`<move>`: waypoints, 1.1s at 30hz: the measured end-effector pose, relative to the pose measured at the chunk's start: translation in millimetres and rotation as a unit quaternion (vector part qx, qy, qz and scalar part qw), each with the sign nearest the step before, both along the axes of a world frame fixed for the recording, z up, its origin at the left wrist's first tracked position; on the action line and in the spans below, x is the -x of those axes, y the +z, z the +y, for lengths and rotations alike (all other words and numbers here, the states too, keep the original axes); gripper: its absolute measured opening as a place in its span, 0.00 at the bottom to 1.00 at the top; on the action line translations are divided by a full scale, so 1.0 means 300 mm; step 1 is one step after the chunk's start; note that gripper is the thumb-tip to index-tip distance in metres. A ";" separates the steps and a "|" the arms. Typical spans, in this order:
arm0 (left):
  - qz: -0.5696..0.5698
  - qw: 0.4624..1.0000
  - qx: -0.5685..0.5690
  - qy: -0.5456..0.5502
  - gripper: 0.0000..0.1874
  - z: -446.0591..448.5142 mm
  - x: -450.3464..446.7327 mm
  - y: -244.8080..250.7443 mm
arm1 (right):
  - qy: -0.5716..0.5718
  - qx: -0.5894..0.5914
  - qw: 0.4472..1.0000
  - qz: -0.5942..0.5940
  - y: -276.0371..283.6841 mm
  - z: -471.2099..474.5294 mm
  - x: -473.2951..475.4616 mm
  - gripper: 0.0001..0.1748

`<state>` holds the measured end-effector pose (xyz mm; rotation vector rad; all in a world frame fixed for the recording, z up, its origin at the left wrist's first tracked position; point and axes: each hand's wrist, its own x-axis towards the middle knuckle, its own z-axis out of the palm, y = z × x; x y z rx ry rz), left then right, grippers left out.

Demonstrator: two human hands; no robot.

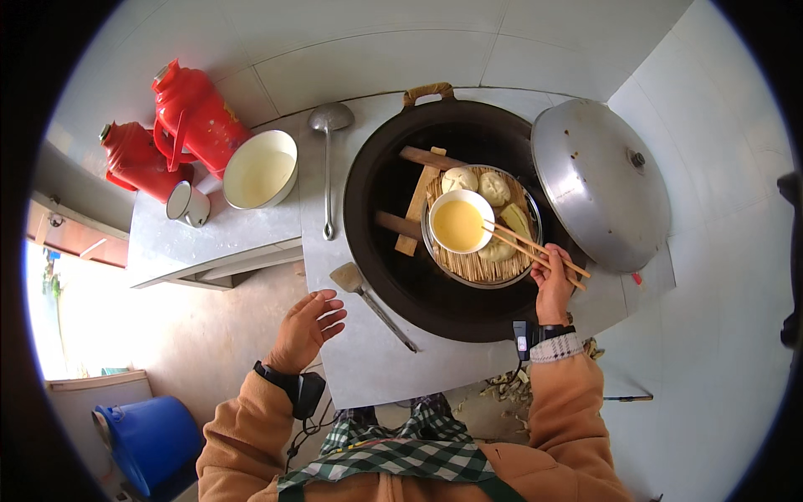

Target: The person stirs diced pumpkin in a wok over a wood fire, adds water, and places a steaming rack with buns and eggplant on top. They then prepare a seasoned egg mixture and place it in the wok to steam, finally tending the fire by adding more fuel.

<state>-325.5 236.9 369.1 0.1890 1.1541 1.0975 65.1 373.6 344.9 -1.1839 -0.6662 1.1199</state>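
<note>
My right hand (553, 283) grips a pair of wooden chopsticks (533, 248), whose tips reach the right rim of a white bowl (434, 233). Yellow liquid (460, 226), smooth on top, fills much of the bowl. It rests on a round straw mat (502, 271) in a metal steamer tray (538, 213), among several pale steamed buns (460, 179) and a yellowish elongated piece of food (515, 221). All this sits inside a large dark wok (370, 276), by crossed wooden slats (415, 210). My left hand (308, 327) is empty, fingers apart, near a metal spatula (379, 307).
A domed metal lid (602, 188) leans at the wok's right. Left of the wok lie a ladle (327, 169), an enamel basin (276, 188), an enamel mug (188, 204) and two red thermos flasks (197, 116). A blue bucket (154, 439) stands lower left. Walls (370, 56) border the stove.
</note>
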 end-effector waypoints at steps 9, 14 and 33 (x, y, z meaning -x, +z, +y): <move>-0.016 1.000 0.007 0.004 0.11 -0.015 -0.005 0.001 | 0.211 -0.275 0.701 -0.623 0.025 -0.024 0.126 0.14; -0.014 1.000 0.022 0.012 0.11 -0.040 -0.005 -0.014 | 0.223 -0.255 0.609 -0.718 -0.093 0.027 0.153 0.17; -0.022 1.000 0.010 -0.011 0.09 -0.106 0.090 -0.005 | 0.193 -0.197 0.610 -0.743 -0.060 0.007 0.224 0.23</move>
